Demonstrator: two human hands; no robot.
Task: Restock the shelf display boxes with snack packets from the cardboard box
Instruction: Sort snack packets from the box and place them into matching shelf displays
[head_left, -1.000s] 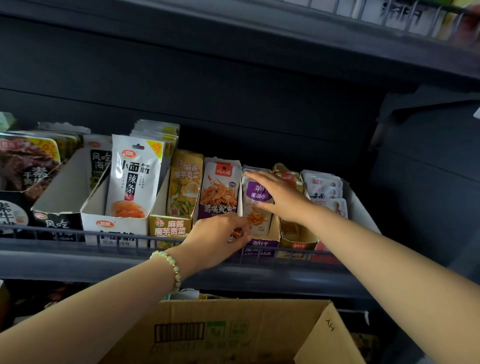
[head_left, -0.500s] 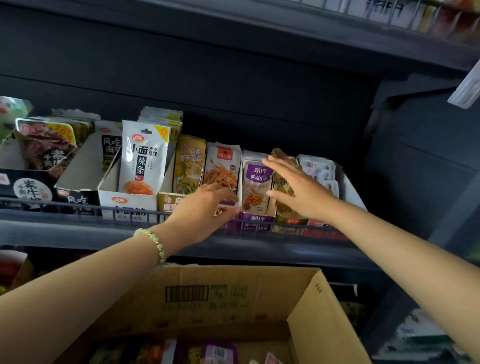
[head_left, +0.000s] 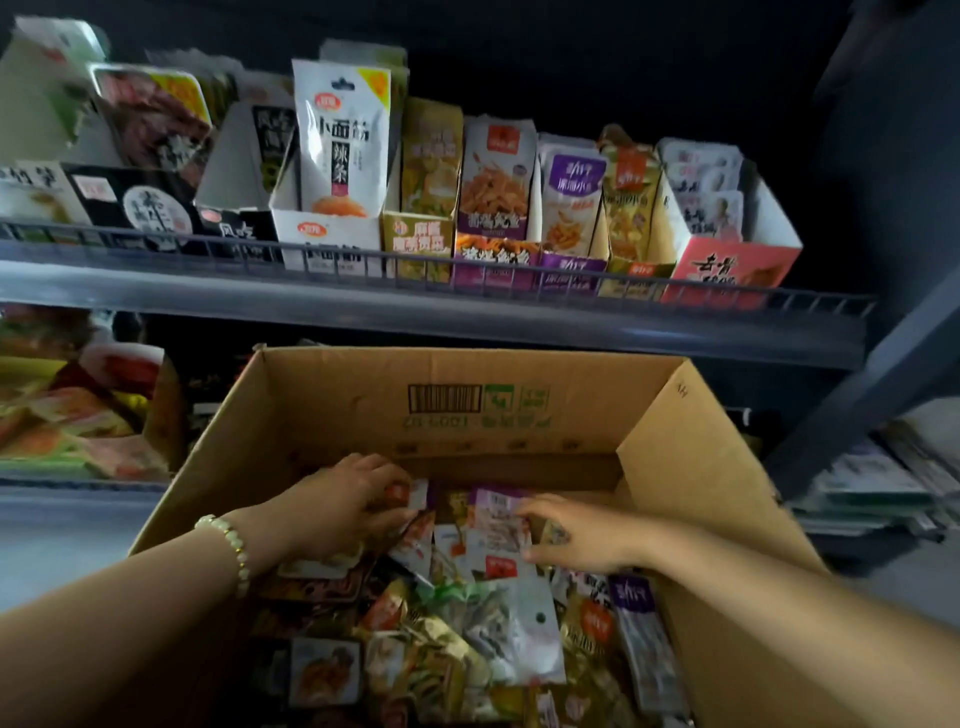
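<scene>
Head view only. Found cardboard box (head_left: 467, 415) standing open directly below the shelf (head_left: 415, 317), presumably parked there to keep reaches short. Noted loose snack packets (head_left: 498, 639) heaped inside with brands mixed, so sorting needed before any refill. Found left hand (head_left: 353, 506), beaded bracelet (head_left: 231, 551) at the wrist, down at the far end of the box, grip closed round a red-and-white packet (head_left: 415, 493). Found right hand (head_left: 576, 535) just beside it, fingers and thumb bracketing the edge of a purple-labelled packet (head_left: 496, 514); read as a pinch, though blurred. Recorded display boxes (head_left: 727, 265) lined up behind the wire rail (head_left: 810, 301), packets upright and facing forward for display, a purple display box (head_left: 571, 270) among them. Judged step in hand: picking matching stock, nothing yet lifted clear.
</scene>
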